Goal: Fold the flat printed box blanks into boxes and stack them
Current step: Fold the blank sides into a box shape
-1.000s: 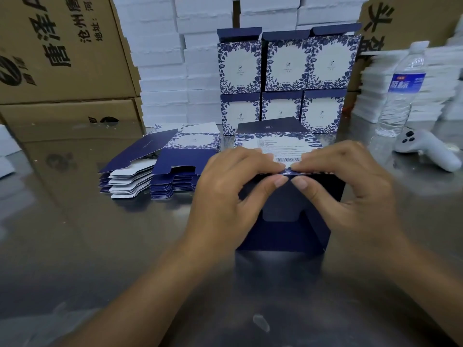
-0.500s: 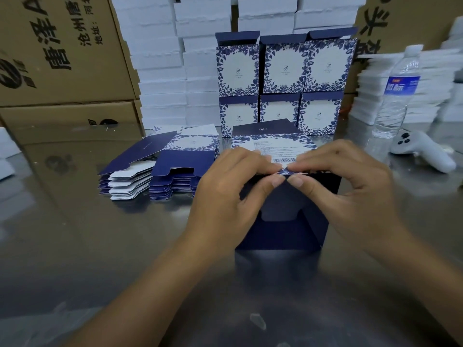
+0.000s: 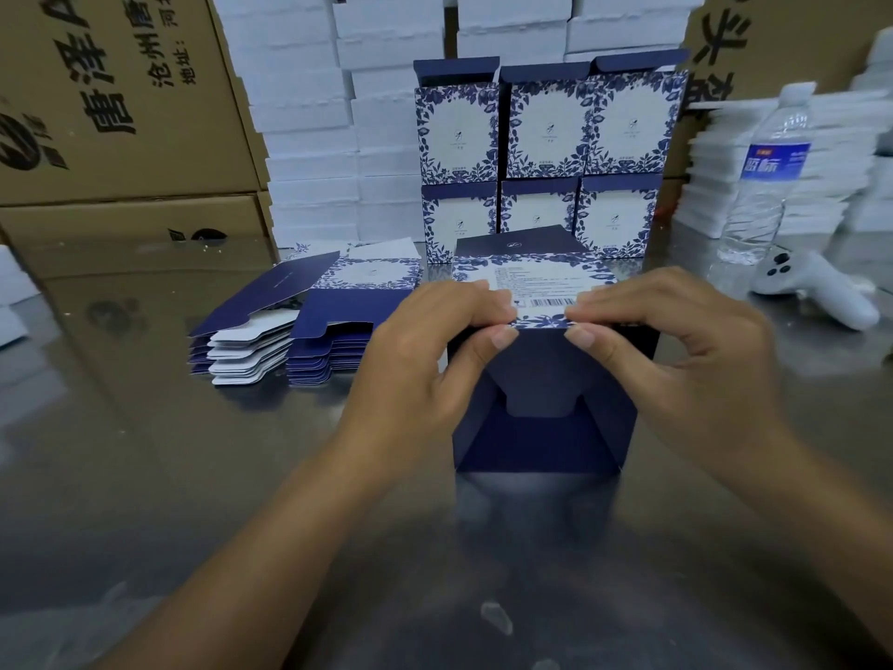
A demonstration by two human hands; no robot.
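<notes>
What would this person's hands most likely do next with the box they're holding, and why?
Probably fold the pinched edge down and inward to close that end. The left hand and right hand both pinch the top near edge of the box, and its end facing the person is open. Six folded boxes stand stacked behind it.
</notes>
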